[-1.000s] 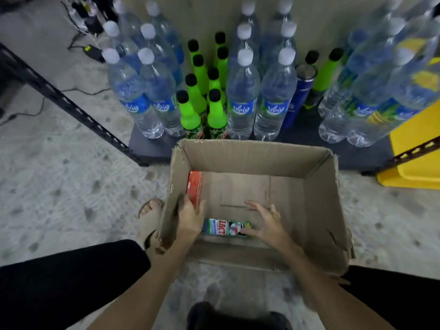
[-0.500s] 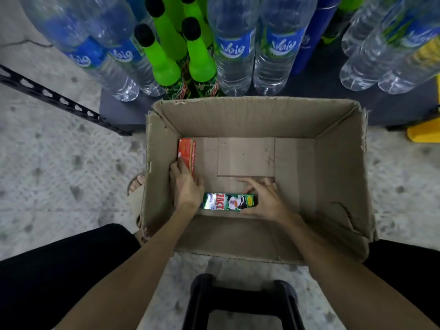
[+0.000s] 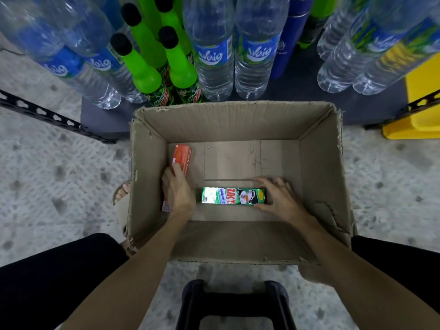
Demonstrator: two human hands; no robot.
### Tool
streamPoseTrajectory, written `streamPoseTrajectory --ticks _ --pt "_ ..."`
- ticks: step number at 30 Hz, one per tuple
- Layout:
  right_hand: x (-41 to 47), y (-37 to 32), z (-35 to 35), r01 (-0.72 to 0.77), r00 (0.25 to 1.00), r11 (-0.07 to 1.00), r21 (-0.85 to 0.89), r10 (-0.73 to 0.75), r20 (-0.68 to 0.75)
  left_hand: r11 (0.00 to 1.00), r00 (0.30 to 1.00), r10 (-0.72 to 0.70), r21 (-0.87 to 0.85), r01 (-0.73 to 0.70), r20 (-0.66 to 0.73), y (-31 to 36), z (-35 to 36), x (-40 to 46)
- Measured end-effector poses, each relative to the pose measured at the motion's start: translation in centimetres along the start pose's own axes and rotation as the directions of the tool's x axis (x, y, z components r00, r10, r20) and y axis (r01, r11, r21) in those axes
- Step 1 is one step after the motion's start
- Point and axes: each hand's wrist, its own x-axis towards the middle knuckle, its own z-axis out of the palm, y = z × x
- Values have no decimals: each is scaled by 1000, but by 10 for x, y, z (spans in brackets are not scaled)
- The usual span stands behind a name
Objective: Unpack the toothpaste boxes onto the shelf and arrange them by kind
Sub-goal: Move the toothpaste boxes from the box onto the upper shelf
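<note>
An open cardboard carton (image 3: 319, 167) stands on the floor in front of a low shelf. Inside, a red toothpaste box (image 3: 183, 156) stands on edge against the left wall. My left hand (image 3: 177, 189) grips it from above, fingers curled over its near half. A green toothpaste box (image 3: 228, 196) lies flat near the carton's front. My right hand (image 3: 278, 195) holds its right end, with the thumb at the near side and the fingers over the far side.
The dark shelf board (image 3: 297, 91) behind the carton carries clear water bottles (image 3: 214, 58), green bottles (image 3: 142, 67) and a dark blue flask (image 3: 285, 44). A yellow bin (image 3: 421, 110) stands at the right. A black stool (image 3: 235, 303) sits below me.
The view has dropped closer to the carton. My left hand has slid further over the red box, and my right hand has closed round the green box's right end.
</note>
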Motion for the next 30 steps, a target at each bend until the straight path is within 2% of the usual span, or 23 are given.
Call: streamPoseTrajectory --ticks 3,6,9,12,17,23,26,30 --pt "0 0 3 13 1000 1000 9 -13 4 984 1000 -1 -176 7 29 -11 -4 7" --pt "3 -1 7 -1 1000 999 41 0 11 910 996 -41 -408 70 80 -19 -8 12" --pt "9 -1 3 39 999 991 125 -36 -22 876 985 66 -481 20 161 -23 -12 16" --pt "11 4 -7 37 997 982 186 -25 -67 885 936 193 -465 -36 295 -17 -11 25" --pt "4 27 -13 -82 995 982 170 91 -49 903 876 338 -379 -200 345 -13 -3 45" --pt "7 28 0 -54 993 998 38 58 -107 897 898 399 -280 -341 187 -12 -9 49" --pt "10 24 2 12 993 1000 -10 -13 -119 925 910 364 -194 -327 200 -18 -6 41" --pt "8 22 -2 16 990 991 133 3 -142 920 901 376 -208 -334 216 -23 -2 34"
